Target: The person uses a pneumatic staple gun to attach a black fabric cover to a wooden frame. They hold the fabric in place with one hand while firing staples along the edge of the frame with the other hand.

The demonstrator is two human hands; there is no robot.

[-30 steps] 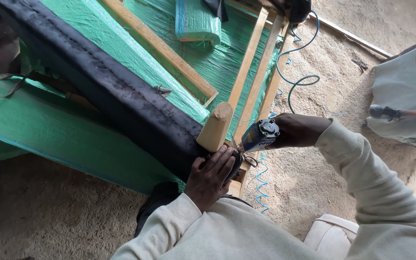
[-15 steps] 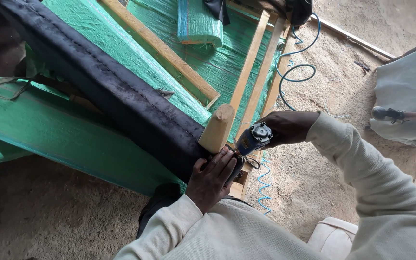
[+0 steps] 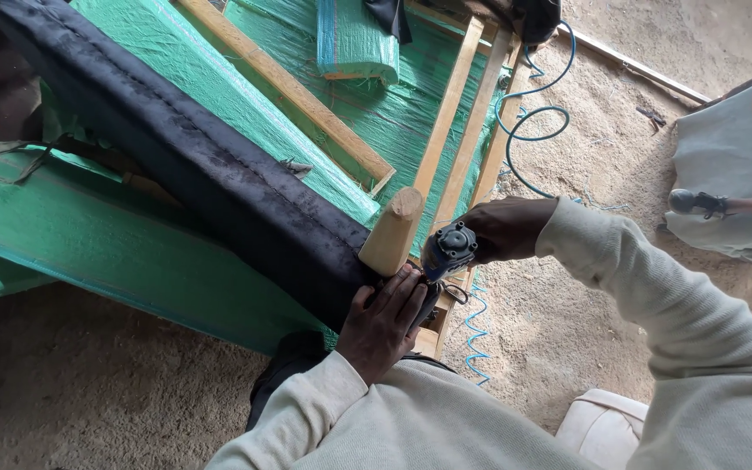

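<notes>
The right hand (image 3: 502,228) has its fingers closed around a staple gun (image 3: 448,251), at 2 o'clock from the left hand (image 3: 382,324), whose flat, spread fingers press dark fabric (image 3: 219,183) just below the wooden leg (image 3: 391,231).

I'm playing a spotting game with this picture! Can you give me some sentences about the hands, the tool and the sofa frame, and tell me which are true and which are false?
1. The right hand grips a tool with a dark round head. True.
2. The left hand lies flat on the dark fabric by the wooden leg. True.
3. The coiled hose is red. False: it is blue.
4. The lining over the frame is yellow. False: it is green.
5. The wooden leg lies loose on the sandy floor. False: it sticks up from the frame's corner.
</notes>
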